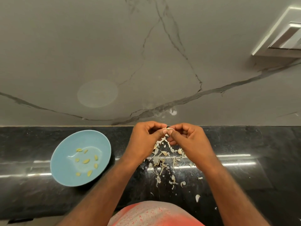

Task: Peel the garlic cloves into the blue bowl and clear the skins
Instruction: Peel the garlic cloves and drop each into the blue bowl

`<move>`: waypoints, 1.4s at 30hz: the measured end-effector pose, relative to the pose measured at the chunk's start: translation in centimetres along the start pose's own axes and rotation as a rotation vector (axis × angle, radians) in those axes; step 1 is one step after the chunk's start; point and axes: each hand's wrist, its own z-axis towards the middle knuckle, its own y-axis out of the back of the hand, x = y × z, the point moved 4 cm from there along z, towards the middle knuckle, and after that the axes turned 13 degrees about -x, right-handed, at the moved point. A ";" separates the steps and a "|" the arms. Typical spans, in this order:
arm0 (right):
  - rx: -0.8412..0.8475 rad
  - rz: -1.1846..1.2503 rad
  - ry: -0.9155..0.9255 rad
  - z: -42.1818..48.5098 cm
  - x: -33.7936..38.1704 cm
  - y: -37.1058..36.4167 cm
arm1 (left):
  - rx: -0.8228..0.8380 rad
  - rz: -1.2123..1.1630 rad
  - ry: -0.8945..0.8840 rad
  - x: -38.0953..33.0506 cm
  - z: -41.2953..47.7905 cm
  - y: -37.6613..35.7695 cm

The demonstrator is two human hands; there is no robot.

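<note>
Hands: left hand (145, 136) and right hand (185, 137) together pinch a garlic clove (166, 130), far side of the counter (244, 144).
Bowl: blue bowl (65, 147), left, holds about nine peeled cloves (86, 161).
Left: skins (162, 160) litter the counter, uncleared.

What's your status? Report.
Left hand and right hand pinch one garlic clove. Peeled cloves in blue bowl. Skins litter counter, uncleared.
</note>
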 end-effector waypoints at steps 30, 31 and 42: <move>-0.196 -0.328 0.389 -0.8 2.0 0.6 | 0.022 0.106 -0.190 -2.4 -1.6 0.1; -0.195 -0.300 0.351 -0.9 1.9 0.5 | 0.018 0.117 -0.213 -2.6 -1.7 0.0; -0.282 0.076 0.093 -1.7 1.7 0.6 | -0.124 0.115 -0.462 -3.4 -2.9 -0.9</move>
